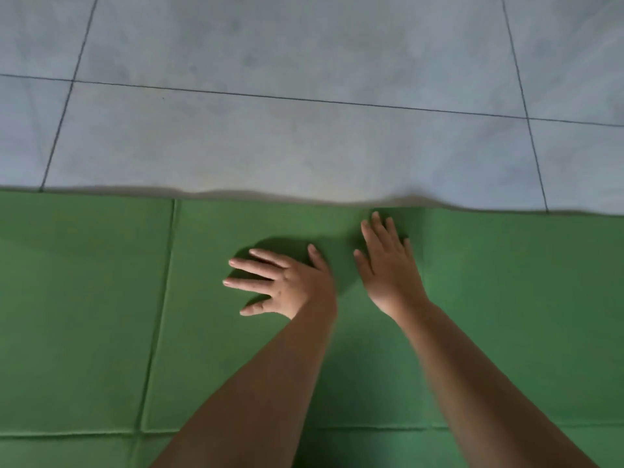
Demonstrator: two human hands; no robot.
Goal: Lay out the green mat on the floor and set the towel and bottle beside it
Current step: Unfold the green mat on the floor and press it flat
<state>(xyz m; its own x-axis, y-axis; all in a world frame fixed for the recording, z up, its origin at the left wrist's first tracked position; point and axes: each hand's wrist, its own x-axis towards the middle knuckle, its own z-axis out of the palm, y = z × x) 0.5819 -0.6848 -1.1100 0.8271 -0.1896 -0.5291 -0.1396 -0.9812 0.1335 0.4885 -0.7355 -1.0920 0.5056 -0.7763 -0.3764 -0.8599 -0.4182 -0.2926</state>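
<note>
The green mat (pixel 87 298) lies unfolded on the floor and fills the lower half of the view, with fold creases running across it. My left hand (pixel 283 282) rests flat on the mat with fingers spread, pointing left. My right hand (pixel 388 265) presses flat on the mat close to its far edge, fingers straight and pointing away from me. The far edge of the mat is slightly wavy in front of my right hand. No towel or bottle is in view.
Grey floor tiles (pixel 304 136) with dark grout lines cover the upper half of the view beyond the mat's far edge.
</note>
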